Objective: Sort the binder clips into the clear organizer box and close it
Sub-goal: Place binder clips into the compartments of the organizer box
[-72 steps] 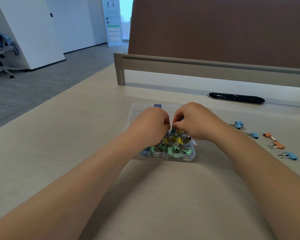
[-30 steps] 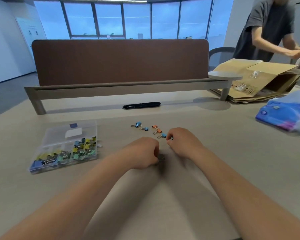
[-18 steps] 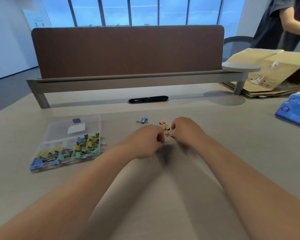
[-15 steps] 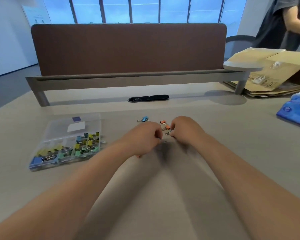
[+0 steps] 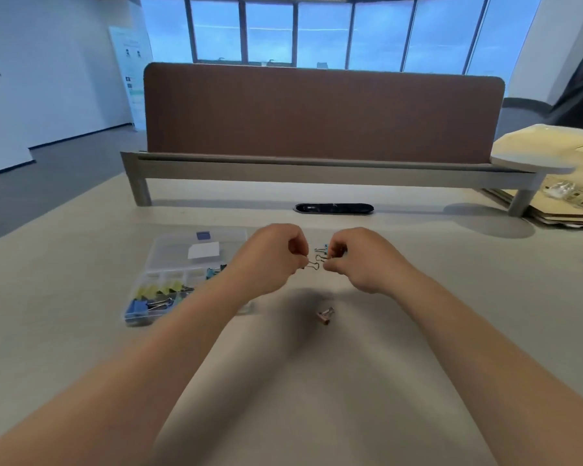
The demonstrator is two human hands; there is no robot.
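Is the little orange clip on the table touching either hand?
Apart. Head view: the orange clip lies alone, with bare table showing between it and the left hand and right hand.

My left forearm (image 5: 212, 301) covers the near right corner of the clear organizer box (image 5: 169, 274), so I cannot see what those compartments hold. Just right of the box, the curled fingers of my left hand (image 5: 273, 260) and right hand (image 5: 357, 260) hide any clip bodies. Only thin wire loops (image 5: 313, 263) show between them, too small to tell one clip from two. Past them a blue clip (image 5: 322, 249) is half hidden. Right of the box and nearer me, a pinkish clip (image 5: 326, 316) is blurred. Far right of the box, cardboard (image 5: 569, 203) runs off the edge.
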